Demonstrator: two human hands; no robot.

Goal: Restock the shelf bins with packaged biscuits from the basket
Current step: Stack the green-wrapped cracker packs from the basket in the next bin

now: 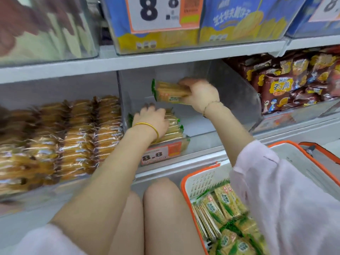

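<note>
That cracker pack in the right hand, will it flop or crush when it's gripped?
The pack probably stays stiff: it juts sideways from the right hand without sagging. Likely light, since one hand holds it by one end. Its plastic wrap may be slippery, and hard squeezing could crack the crackers.

Right hand [200, 94] grips biscuit packs [170, 91] inside the clear bin [237, 85] — left hand [152, 120] rests on the stack [174, 128] below.

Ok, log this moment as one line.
left hand: rests on stacked packs | right hand: grips biscuit pack in middle bin | basket: holds more packs
</note>
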